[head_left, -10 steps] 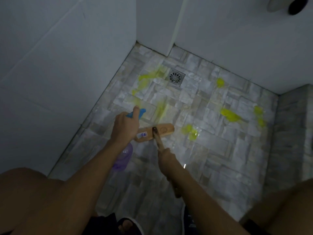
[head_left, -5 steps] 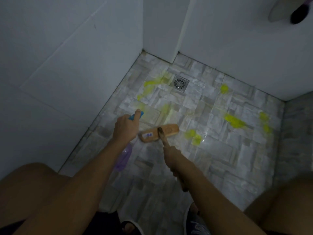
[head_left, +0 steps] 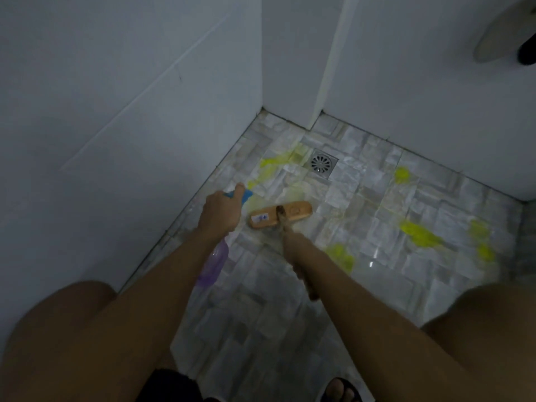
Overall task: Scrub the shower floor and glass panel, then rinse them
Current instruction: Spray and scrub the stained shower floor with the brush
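Your brush (head_left: 280,214) has a matt wooden head. Your spray bottle (head_left: 216,262) is translucent purple plastic with a blue plastic trigger (head_left: 246,194). The shower floor (head_left: 377,216) under you is stone-look tile, glossy with glints; its drain (head_left: 321,163) is metal. The walls (head_left: 116,111) look smooth and matt.

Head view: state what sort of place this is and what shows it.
Probably a tiled shower stall: a square metal floor drain set in grey stone-pattern floor tiles, plain white tiled walls closing it in, and splashes of yellow cleaner.
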Available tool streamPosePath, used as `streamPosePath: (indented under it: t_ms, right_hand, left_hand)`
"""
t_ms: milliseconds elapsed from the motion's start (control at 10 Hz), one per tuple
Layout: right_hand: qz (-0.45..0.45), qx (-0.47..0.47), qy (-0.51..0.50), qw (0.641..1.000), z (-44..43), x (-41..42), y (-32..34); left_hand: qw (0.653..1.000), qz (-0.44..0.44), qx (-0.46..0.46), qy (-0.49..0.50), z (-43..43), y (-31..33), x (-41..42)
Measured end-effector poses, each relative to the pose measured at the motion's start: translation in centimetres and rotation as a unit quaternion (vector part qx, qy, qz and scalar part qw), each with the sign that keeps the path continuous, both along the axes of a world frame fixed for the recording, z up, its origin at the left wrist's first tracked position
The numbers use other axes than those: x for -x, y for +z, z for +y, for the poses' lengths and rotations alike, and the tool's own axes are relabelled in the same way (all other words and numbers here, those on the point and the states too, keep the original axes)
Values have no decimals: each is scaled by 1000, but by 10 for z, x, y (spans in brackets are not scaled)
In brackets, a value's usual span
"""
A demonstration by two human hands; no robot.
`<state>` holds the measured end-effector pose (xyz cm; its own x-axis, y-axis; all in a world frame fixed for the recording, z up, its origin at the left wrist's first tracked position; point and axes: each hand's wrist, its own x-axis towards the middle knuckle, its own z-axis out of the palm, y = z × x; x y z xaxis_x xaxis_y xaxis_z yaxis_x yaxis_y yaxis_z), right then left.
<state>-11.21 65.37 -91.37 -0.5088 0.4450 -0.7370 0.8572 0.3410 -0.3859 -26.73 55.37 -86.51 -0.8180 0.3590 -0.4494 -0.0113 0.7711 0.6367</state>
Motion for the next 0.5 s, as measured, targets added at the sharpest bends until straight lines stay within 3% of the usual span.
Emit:
streamPosePath:
  t_ms: [100, 300, 400, 500]
  right_hand:
    - [-64, -37, 97, 993, -11, -35, -21]
    - [-21, 29, 51, 998, 19, -6, 19]
    - [-32, 78, 58, 995, 21, -2, 31]
    - [-22, 115, 9, 993, 29, 10, 37]
  left_hand:
    - [1000, -6, 4, -8, 12, 9, -2]
    - [999, 2, -15, -30, 42, 54, -6]
    - [995, 64, 35, -63, 45, 76, -9]
    - [994, 106, 14, -13, 46, 80, -7]
